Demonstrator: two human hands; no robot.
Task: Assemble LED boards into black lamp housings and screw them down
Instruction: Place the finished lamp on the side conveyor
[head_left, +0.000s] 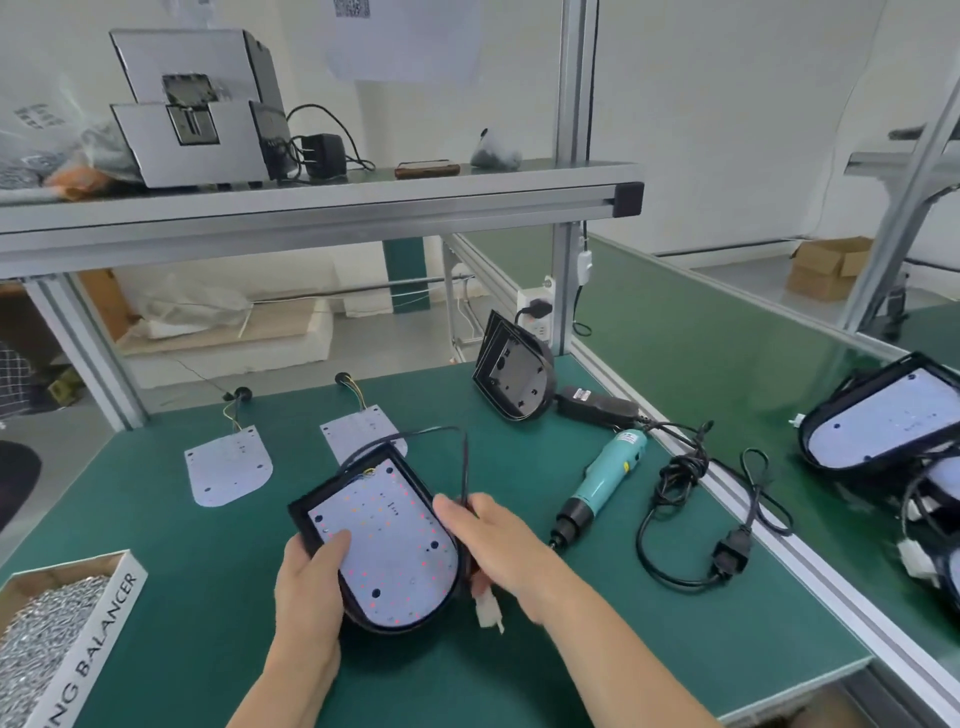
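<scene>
The left hand (311, 577) is gripping the black lamp housing (303, 514) above the table (208, 597), thumb on the LED board (395, 545) inside. The right hand (498, 540) is pinching its black cable (463, 467).

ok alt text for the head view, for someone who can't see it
A left hand grips a black rounded lamp housing with a white LED board seated inside, the right hand at its right rim. On the green mat lie a teal electric screwdriver, two white boards and a cardboard box of silver screws.
</scene>
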